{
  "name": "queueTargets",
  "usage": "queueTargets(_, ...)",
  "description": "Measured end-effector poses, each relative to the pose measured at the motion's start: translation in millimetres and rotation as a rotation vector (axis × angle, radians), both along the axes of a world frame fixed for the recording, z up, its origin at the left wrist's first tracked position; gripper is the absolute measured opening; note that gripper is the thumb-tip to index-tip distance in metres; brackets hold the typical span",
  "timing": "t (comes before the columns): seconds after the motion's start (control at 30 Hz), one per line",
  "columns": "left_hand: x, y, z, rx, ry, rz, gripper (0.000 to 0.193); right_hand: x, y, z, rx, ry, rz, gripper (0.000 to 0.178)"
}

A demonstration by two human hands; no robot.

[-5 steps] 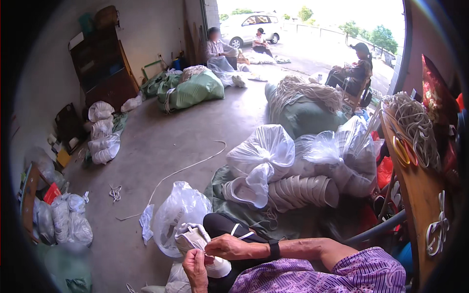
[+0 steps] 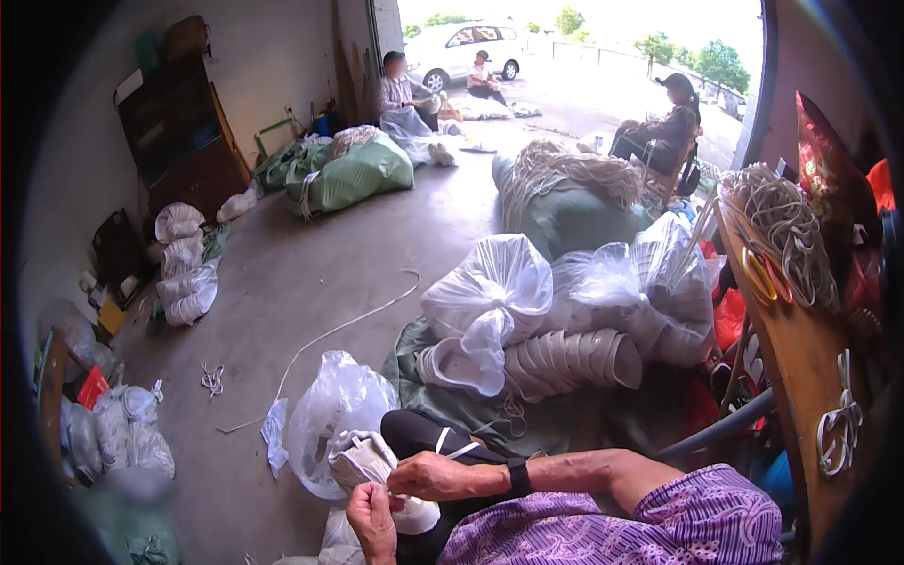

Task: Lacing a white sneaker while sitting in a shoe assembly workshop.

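Note:
A pale canvas shoe [image 2: 363, 460] with a white sole rests at my lap, against my dark-clad leg [image 2: 414, 435]. Closed in a pinch at the shoe's near side is my left hand [image 2: 375, 524]. My right hand [image 2: 441, 476], with a black band on its wrist, reaches across the shoe, its fingertips pinched close to the left ones. Whatever thin thing lies between the fingers is too small to make out. A white lace-like strip [image 2: 459, 446] shows just beyond my right hand. Behind the shoe stands a clear plastic bag [image 2: 341, 403].
Nested pale shoe pieces [image 2: 576, 365] and tied plastic bags [image 2: 490, 282] lie on green cloth ahead. At right, a wooden bench [image 2: 786, 377] holds cord bundles [image 2: 786, 231] and yellow-handled scissors [image 2: 759, 273]. A long cord [image 2: 325, 337] trails across the floor. Several people sit near the doorway.
The surroundings have shifted slightly left in view, as my head has turned a little. Both hands stay pinched together at the shoe, with barely any movement.

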State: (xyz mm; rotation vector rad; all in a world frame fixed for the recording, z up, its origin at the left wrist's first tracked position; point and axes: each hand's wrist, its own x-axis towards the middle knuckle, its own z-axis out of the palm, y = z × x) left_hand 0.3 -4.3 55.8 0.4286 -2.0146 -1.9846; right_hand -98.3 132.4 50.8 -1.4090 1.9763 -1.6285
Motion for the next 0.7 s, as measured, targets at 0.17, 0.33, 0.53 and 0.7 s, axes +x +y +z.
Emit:
queueTargets(0.17,1,-1,-12,-0.128,-0.047,-0.049,0.019,-1,7,2,0.065,0.092,0.006,0.013)
queueTargets(0.33,3,7,0,0.017,0.003,-0.014,0.018,1,9,10,0.061,0.115,-0.038,0.011)
queueTargets(0.53,6,9,0,0.061,0.024,0.014,0.018,0,6,11,0.157,0.097,0.004,0.012)
queueTargets(0.7,-2,13,-8,0.066,0.048,0.006,0.018,-8,11,17,0.186,0.081,0.041,0.012)
